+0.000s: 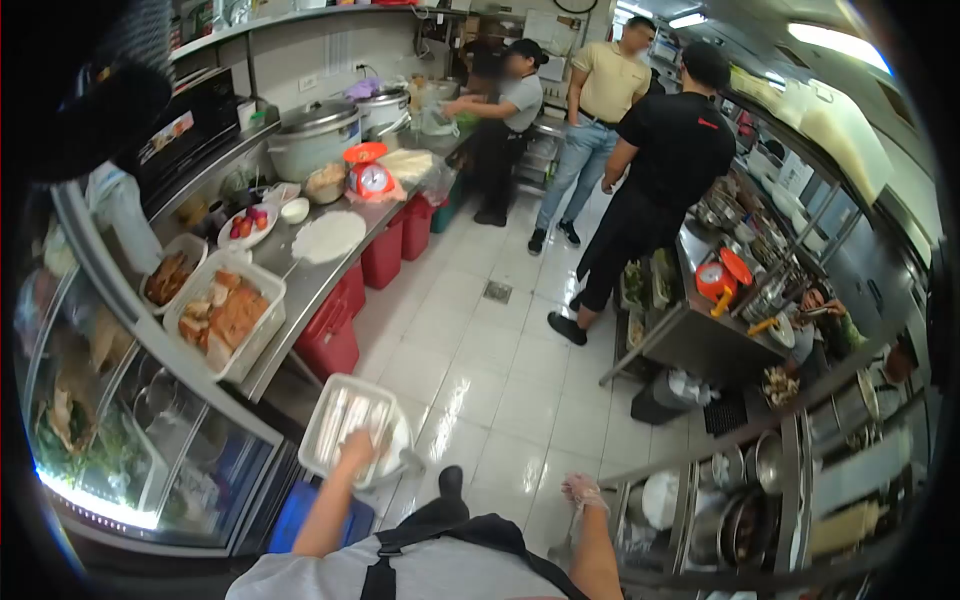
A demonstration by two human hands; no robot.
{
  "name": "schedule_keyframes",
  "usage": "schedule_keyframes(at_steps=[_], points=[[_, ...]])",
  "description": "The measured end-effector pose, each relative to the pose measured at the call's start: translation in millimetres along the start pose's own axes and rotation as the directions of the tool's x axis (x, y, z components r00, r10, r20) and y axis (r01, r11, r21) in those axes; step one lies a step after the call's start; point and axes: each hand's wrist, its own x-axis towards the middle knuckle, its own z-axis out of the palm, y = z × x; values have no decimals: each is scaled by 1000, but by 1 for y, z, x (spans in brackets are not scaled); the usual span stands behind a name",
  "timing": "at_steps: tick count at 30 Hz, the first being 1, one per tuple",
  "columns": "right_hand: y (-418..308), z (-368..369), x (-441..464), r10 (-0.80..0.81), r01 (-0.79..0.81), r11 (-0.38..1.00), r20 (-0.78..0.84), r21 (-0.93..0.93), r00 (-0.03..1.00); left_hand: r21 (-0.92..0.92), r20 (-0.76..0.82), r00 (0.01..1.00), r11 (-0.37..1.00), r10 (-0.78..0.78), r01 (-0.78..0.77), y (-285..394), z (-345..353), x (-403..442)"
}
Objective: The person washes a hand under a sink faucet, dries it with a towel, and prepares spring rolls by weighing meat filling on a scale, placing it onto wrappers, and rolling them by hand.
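Observation:
A white rectangular tub point(312, 432) sits low beside the counter's end, with long pale pieces point(345, 415) lying side by side in it. My left hand point(355, 452) reaches over the tub's near side and rests among these pieces. Its fingers look curled; what lies under them is hidden. A round white container point(402, 445) shows partly beneath and right of the tub. Out to the right, my right hand point(582, 490) wears a clear plastic glove and hangs over the tiled floor near the shelf unit. Its fingers are loosely bent and apart, with nothing visible in them.
Along the left runs a steel counter point(305, 268) with a tub of browned meat point(232, 312), an orange scale point(372, 180) and a large pot point(315, 140). Red bins point(328, 340) stand below. Several people are ahead, one in black point(675, 150). Shelves with pans point(735, 530) flank my right.

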Motion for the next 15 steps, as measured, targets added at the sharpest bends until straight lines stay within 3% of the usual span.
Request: schedule_keyframes(at_steps=[1, 3, 6, 9, 12, 14, 15], points=[[-32, 2, 30, -50, 51, 998, 33, -28, 998, 310, -185, 942, 926, 279, -213, -16, 54, 32], [-73, 11, 83, -114, 120, 991, 85, -66, 990, -130, -181, 915, 914, 360, -385, -21, 105, 100], [-107, 0, 142, -75, 69, 994, 65, 88, 995, 149, -171, 966, 974, 193, -169, 55, 85, 141], [-137, -14, 188, 189, -184, 979, 45, -89, 981, 113, -143, 915, 924, 378, -365, 133, 41, 215], [-151, -28, 215, 130, -132, 989, -33, -59, 991, 278, -196, 826, 838, 528, -470, 214, -10, 283], [-115, -34, 273, 273, -254, 914, -17, 316, 962, 280, -270, 794, 834, 544, -476, 272, -52, 320], [-119, -40, 273, 295, -298, 883, 66, 363, 953, 240, -331, 772, 839, 543, -488, 296, -68, 335]])
